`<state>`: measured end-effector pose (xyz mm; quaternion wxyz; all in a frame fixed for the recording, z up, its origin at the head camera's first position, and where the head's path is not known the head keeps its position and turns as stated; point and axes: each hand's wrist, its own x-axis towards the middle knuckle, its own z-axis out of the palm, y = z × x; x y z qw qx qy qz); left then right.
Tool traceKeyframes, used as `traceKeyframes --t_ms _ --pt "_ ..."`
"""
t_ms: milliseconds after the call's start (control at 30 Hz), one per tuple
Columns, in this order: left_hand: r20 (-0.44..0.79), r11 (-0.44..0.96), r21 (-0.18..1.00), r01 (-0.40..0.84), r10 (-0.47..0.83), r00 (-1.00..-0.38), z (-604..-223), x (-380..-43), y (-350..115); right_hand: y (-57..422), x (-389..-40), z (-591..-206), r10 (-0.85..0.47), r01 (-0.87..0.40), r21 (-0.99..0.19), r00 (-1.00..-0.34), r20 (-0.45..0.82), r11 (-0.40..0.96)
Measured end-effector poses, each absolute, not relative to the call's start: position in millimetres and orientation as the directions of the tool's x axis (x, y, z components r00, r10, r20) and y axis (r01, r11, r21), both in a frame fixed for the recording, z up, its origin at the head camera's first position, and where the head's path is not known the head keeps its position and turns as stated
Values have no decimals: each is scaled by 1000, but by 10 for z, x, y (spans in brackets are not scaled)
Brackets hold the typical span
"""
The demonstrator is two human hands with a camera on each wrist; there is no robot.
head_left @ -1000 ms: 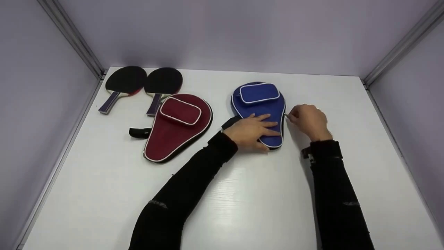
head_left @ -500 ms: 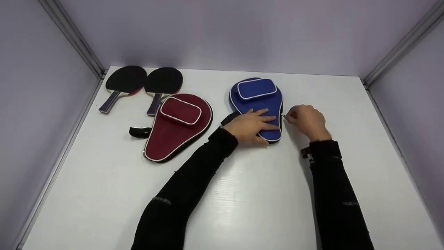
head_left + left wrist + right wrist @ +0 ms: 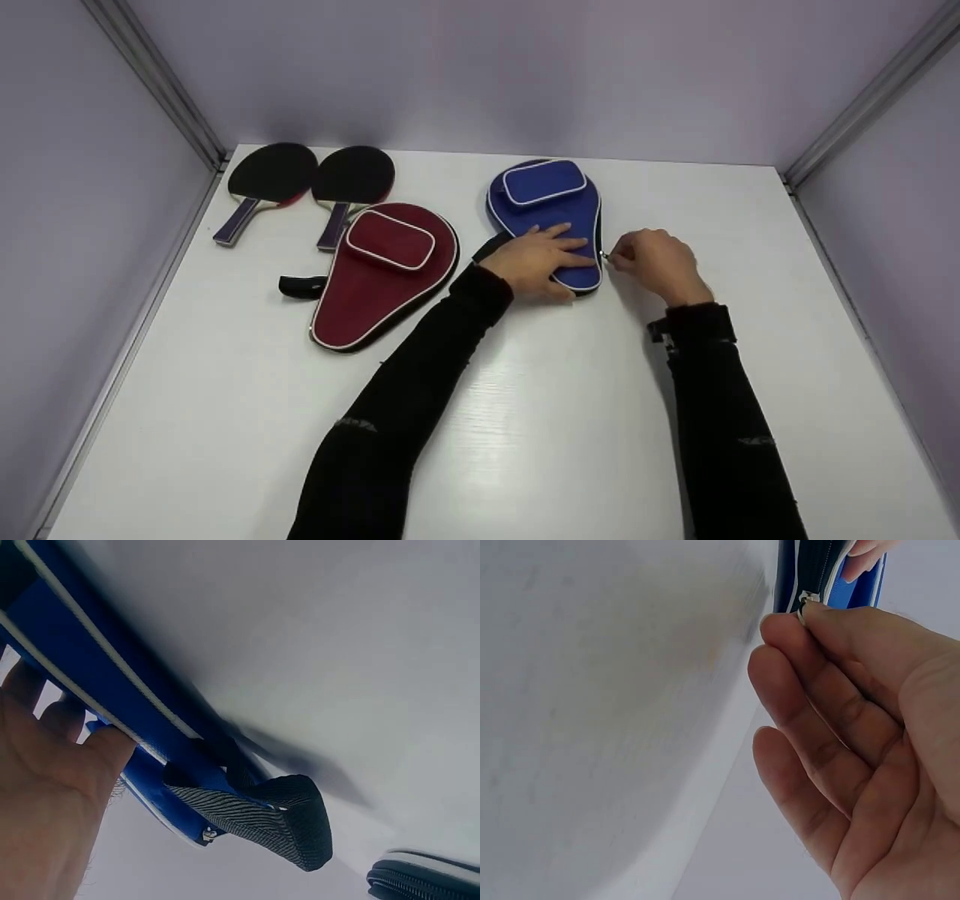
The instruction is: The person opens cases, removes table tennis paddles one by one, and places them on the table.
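Observation:
A blue table tennis bat case (image 3: 538, 214) with white piping and a front pocket lies on the white table. My left hand (image 3: 534, 262) rests flat on its narrow lower part, fingers spread. At the case's right edge, my right hand (image 3: 660, 259) pinches a small metal zipper pull between thumb and forefinger. That zipper pull (image 3: 805, 606) sits on the dark zip in the right wrist view, the other fingers curving loosely below. A black webbing loop (image 3: 262, 819) sticks out from the case's side in the left wrist view.
A dark red bat case (image 3: 379, 292) lies left of the blue one, its black strap (image 3: 301, 287) sticking out leftward. Two bats with black faces, a left bat (image 3: 271, 174) and a right bat (image 3: 354, 174), lie at the back left. Walls enclose the back and sides.
The blue case has slid away toward the back wall and slightly left, under the left hand. The right hand has shifted a little left, keeping its pinch at the case's edge.

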<state>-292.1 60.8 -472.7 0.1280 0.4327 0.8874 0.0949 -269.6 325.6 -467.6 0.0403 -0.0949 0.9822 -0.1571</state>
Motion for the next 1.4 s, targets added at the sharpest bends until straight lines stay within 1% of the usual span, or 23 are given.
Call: traceKeyframes --t_ms 267,500,1133,1400 --pt "-151 643 296 707 762 -630 -4698 -2986 580 3242 -2683 -4673 -242 -207 -342 -968 -64 917" --pt "-154 660 309 685 745 -649 -4690 -3034 561 3238 -2691 -4671 -273 -214 -369 -955 -115 904" --pt "-154 666 287 689 742 -653 -4669 -3097 546 3227 -2663 -4600 -364 -248 -453 -912 -190 856" --pt "-159 665 297 685 742 -651 -4661 -3113 551 3216 -2670 -4612 -462 -318 -508 -867 -185 800"
